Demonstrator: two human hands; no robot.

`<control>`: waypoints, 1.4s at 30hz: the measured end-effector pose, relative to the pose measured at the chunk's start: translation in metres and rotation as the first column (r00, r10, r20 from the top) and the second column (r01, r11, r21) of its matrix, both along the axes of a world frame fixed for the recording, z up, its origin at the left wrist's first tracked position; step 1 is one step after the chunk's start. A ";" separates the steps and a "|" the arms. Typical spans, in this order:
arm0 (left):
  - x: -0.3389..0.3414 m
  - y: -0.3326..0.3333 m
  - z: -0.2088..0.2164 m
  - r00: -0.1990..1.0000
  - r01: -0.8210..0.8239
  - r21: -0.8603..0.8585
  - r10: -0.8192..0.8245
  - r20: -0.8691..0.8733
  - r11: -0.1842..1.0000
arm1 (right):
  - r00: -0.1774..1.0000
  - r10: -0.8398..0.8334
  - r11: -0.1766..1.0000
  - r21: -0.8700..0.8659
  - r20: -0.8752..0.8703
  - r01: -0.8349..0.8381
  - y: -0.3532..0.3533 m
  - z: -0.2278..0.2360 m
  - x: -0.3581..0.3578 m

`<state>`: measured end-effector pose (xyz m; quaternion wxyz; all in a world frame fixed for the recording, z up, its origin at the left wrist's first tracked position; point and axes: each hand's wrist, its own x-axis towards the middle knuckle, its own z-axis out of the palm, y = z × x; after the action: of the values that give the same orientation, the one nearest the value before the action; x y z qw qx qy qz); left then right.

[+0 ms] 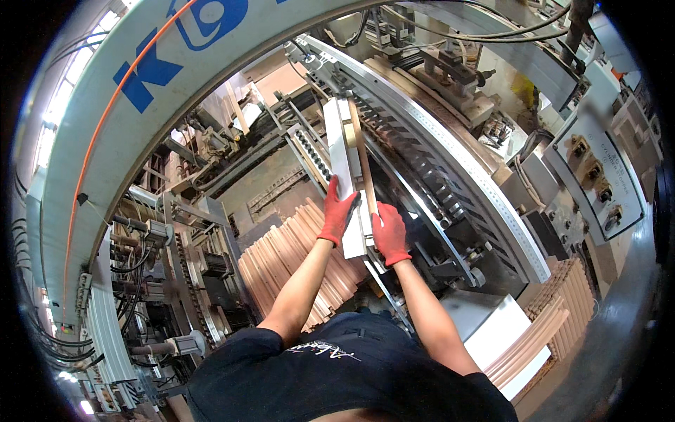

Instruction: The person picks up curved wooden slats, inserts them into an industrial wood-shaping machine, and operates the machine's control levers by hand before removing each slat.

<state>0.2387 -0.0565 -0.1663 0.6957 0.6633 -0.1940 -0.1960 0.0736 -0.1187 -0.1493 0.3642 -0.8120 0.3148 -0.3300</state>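
Note:
My left hand (338,214), in a red glove, straddles a long white bar (339,144) in front of me. Its thumb and fingers lie along opposite edges of the bar. To the right, my right hand (390,233), gloved in red too, has its fingers closed round the near end of a narrow wooden strip (362,155). This strip runs beside the white bar, slanting away from me. The undersides of both hands are hidden. Below my left forearm lies a layer of reddish wooden strips (299,250), side by side.
A curved-looking metal rail with a scale (457,155) passes on the right. Beyond it hangs a control panel (599,172) with switches. More wooden strips (527,337) are stacked at lower right by a white surface (485,316). A large grey machine frame (105,105) arches overhead at left.

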 end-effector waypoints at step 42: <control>-0.027 -0.184 0.014 0.968 -0.071 0.363 0.152 -0.199 0.929 | 0.869 -0.490 0.870 -0.094 -0.071 0.483 -0.082 0.032 -0.090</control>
<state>0.2113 -0.2407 -0.1525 0.5926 0.7611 -0.0379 -0.2609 -0.0167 -0.2010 -0.1168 0.2244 -0.7335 0.5135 -0.3846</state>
